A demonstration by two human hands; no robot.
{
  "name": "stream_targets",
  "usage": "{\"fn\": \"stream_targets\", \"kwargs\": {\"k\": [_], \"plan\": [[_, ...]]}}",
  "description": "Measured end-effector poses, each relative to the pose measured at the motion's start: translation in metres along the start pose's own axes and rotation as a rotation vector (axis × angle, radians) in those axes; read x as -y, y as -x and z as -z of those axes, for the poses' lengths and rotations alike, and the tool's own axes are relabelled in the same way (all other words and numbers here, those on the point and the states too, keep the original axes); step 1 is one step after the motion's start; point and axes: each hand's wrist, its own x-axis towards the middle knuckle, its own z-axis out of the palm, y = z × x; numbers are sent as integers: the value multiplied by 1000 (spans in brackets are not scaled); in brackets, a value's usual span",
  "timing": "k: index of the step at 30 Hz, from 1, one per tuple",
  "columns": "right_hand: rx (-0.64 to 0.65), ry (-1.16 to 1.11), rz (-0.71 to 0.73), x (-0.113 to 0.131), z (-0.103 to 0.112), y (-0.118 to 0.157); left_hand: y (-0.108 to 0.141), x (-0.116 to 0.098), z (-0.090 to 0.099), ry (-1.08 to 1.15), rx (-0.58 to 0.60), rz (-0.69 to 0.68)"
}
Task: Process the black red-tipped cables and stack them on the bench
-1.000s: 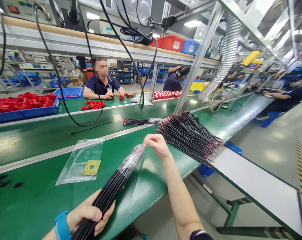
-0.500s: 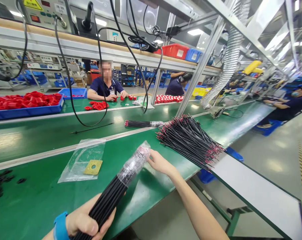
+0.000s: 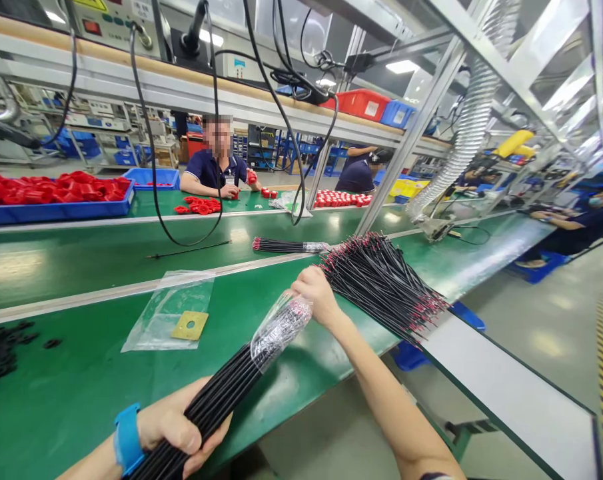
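Note:
My left hand [image 3: 181, 427], with a blue band at the wrist, is wrapped round a thick bundle of black cables [image 3: 226, 393]. The bundle slants up and away to the right above the green bench. Clear plastic wrap [image 3: 278, 333] covers its far end, where reddish tips show through. My right hand [image 3: 316, 293] is closed at that end, pinching the edge of the wrap. Just beyond it lies a large loose pile of black cables [image 3: 386, 280] with red ends. A smaller wrapped cable bundle [image 3: 281, 245] rests behind, on the bench's dividing strip.
A clear plastic bag [image 3: 156, 327] and a yellow square with a hole [image 3: 201, 325] lie on the bench. Black rings [image 3: 4, 350] sit at left. A blue tray [image 3: 56, 212] holds red parts. Across the bench a co-worker [image 3: 216, 167] handles red parts. Black cords [image 3: 154, 167] hang overhead.
My right hand has moved up and over the wrapped end, and the wrap now looks looser and pulled toward it. The co-worker opposite has raised a hand with a red part.

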Motion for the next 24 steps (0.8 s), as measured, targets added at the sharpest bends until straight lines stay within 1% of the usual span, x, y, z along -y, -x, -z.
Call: {"fn": "stream_targets", "kwargs": {"k": [2,3,5,7,9,11,12,13,14,15,16,17,18,19,20,22,24], "plan": [[-34,-80,3,-10,13,-14,-1,2,1,-2,-13,17],[-46,-150,-16,-11,21,-20,-2,2,0,0,-17,22],[-85,-339,-81,-5,37,-30,-5,3,-1,18,-30,11],[-133,-585,-166,11,51,-31,-7,3,-1,51,-60,-37],[-189,-894,-284,29,60,-22,-9,4,1,99,-84,-112],[-227,-1262,-459,40,62,-5,-9,4,7,166,-74,-197],[-204,-1401,-538,41,60,5,-9,4,11,200,-59,-241],[-127,-1488,-589,38,57,14,-8,4,14,228,-42,-282],[-16,-1513,-611,33,53,22,-7,4,18,243,-27,-315],[136,-1477,-599,26,49,28,-7,3,20,245,-9,-330],[290,-1373,-588,18,44,32,-6,3,21,236,5,-326],[391,-1238,-563,12,39,34,-5,3,20,222,15,-304],[447,-1100,-526,8,35,34,-4,2,17,207,21,-268],[470,-972,-477,6,30,34,-3,2,13,189,23,-220],[464,-866,-421,5,26,32,-3,2,8,172,21,-168],[413,-723,-324,7,19,27,-2,-1,-1,132,17,-69],[338,-624,-291,8,14,21,-1,-4,-8,90,31,18]]}}
